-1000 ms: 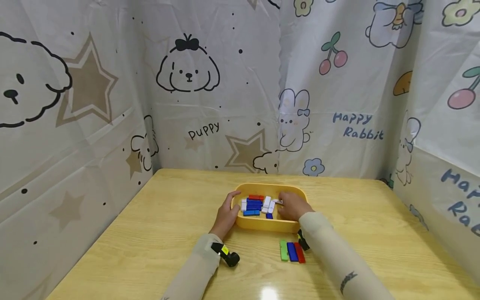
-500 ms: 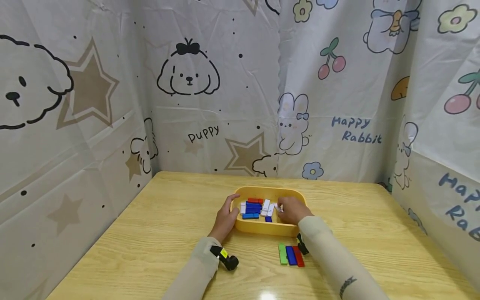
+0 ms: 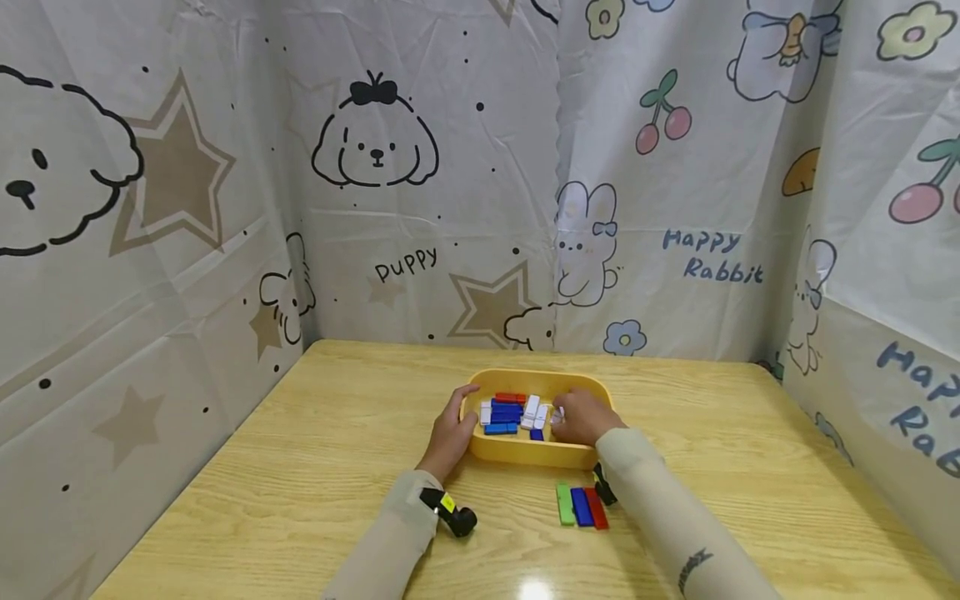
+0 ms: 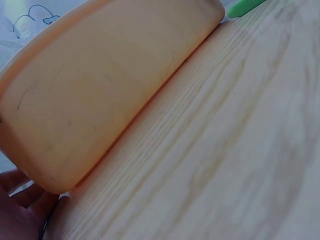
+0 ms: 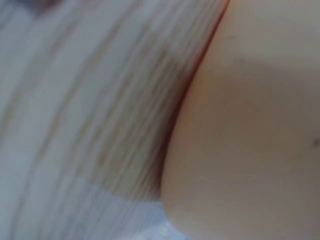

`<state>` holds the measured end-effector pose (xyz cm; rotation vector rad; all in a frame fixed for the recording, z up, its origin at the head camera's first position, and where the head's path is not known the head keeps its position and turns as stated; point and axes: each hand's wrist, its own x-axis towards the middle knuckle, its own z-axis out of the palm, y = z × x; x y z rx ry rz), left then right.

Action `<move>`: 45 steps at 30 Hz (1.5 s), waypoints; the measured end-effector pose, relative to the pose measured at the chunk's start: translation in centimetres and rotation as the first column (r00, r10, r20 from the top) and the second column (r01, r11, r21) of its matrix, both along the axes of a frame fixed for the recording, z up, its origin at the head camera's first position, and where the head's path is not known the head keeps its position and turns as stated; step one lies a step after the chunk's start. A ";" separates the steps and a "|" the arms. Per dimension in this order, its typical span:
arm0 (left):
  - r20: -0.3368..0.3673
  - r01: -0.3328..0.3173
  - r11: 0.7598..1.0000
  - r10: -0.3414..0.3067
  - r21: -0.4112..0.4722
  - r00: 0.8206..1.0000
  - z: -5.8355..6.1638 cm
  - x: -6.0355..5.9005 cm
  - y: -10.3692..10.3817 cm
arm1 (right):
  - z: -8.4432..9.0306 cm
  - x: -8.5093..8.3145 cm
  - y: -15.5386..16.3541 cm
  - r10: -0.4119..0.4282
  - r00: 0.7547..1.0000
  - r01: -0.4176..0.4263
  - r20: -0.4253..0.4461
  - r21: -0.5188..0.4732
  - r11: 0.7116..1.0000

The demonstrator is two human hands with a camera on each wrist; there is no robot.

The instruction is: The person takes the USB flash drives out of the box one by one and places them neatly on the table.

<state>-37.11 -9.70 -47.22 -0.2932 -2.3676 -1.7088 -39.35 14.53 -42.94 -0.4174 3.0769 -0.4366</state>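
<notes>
A yellow plastic tray (image 3: 525, 454) stands on the table, its near wall also filling much of the left wrist view. My left hand (image 3: 447, 433) grips its left end, the thumb over the rim and fingers around the outer side. Inside the tray at the right, my right hand (image 3: 585, 417) pinches a small white block (image 3: 557, 414), mostly covered by the fingers. To the left of that hand lie white blocks (image 3: 532, 408), dark blue blocks (image 3: 507, 413), a red block (image 3: 510, 398) and a lighter blue block (image 3: 501, 429). The right hand is hidden in its wrist view.
In front of the tray, a green block (image 3: 565, 504), a blue block (image 3: 582, 507) and a red block (image 3: 597, 508) lie side by side on the wooden table (image 3: 360, 392), near the right forearm. A printed curtain (image 3: 420, 208) encloses the back and sides.
The white block at the right fingertips has turned and drawn in closer to the hand, which has shifted slightly within the tray. My left hand keeps its place on the tray.
</notes>
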 end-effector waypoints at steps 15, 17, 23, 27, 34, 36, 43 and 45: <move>0.014 -0.006 1.000 0.006 0.012 1.000 0.2 -0.1 -0.4 | 1.0 0.2 -0.8 0.003 1.000 -0.004 0.017 0.022 1.000; 0.013 -0.003 1.000 0.003 0.015 1.000 0.2 -0.1 -0.4 | 1.0 0.1 -0.8 0.001 1.000 -0.002 0.020 0.025 1.000; 0.007 -0.006 1.000 0.006 0.013 1.000 0.3 -0.1 -0.5 | 0.8 -0.1 -0.9 -0.007 0.999 0.006 0.040 0.025 1.000; 0.006 -0.008 1.000 0.008 0.014 1.000 0.4 -0.2 -0.5 | 1.0 -0.1 -0.9 -0.007 0.999 0.007 0.046 0.014 1.000; -0.001 -0.011 1.000 0.011 0.010 1.000 0.6 -0.2 -0.5 | 1.3 -0.2 -0.8 -0.009 0.998 0.010 0.061 -0.021 1.000; -0.003 -0.014 1.000 0.014 0.009 1.000 0.6 -0.2 -0.5 | 1.2 -0.3 -0.8 -0.004 0.998 0.007 0.063 -0.043 0.999; -0.014 -0.013 1.000 0.013 -0.010 1.000 0.1 -0.1 -0.2 | 1.0 0.0 -0.1 0.073 0.997 -0.077 -0.036 -0.104 0.992; -0.015 -0.002 1.000 0.001 -0.008 1.000 0.1 0.0 -0.2 | 1.1 0.3 0.1 0.093 0.993 -0.102 -0.074 -0.117 0.988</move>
